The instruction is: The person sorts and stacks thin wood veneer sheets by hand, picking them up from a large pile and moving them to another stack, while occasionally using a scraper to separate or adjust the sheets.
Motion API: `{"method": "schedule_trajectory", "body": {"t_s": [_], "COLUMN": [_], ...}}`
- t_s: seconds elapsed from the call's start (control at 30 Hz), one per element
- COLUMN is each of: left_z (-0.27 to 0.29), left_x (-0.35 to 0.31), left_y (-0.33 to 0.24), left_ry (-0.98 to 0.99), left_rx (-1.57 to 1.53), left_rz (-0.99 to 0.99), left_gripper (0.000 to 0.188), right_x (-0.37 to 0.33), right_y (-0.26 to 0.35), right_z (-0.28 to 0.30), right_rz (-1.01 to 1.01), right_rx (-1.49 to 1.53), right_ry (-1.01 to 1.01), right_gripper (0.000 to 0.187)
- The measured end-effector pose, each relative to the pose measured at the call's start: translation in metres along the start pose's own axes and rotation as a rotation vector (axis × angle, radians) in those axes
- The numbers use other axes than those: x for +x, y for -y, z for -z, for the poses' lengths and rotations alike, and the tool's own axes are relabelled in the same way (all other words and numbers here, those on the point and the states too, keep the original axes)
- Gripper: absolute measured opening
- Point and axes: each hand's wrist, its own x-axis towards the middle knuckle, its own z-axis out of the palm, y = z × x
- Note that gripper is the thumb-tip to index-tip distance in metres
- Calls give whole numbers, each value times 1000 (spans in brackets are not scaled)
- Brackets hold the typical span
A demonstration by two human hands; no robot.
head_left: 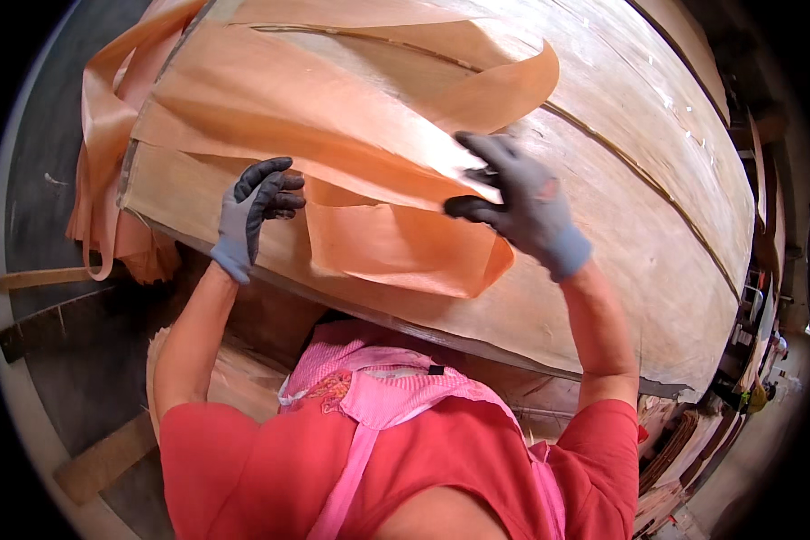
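Note:
Long, thin peach-orange strips that look like wood veneer lie curled and folded over a broad pale wooden surface; one large strip (306, 108) runs diagonally between my hands. My left hand (252, 207), in a grey glove with dark fingers, hovers beside a strip edge, its fingers loosely bent and nothing visible in them. Over the strip's right end is my right hand (526, 198), gloved alike, thumb and fingers apart. Whether its fingertips touch the strip is hard to make out. Below, a folded strip (396, 247) bends into a loop near the surface's front edge.
More strips (117, 180) hang over the left end of the pale surface (639, 270). A thin dark cord-like line (621, 153) crosses it. Wooden bars (108, 459) stick out at lower left. Stacked sheets (684, 459) stand at lower right.

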Motion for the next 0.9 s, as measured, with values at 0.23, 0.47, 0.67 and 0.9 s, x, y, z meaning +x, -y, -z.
{"method": "schedule_trajectory", "body": {"t_s": [0.23,0.47,0.67,0.9], "left_z": [18,61,126,150], "left_x": [-7,-24,-45,-39], "left_y": [3,46,79,76], "left_ry": [69,56,33,5], "left_rx": [-43,-195,-299,-309], "left_rz": [8,132,127,154], "left_gripper": [34,36,37,40], "right_x": [57,97,125,1], "right_y": [35,20,44,-15], "right_z": [-84,-153,-88,155], "right_rz": [36,-3,-112,-109], "right_rx": [-395,-645,-596,21], "right_ry": [243,54,-131,-701], "right_gripper": [71,65,18,26]}}
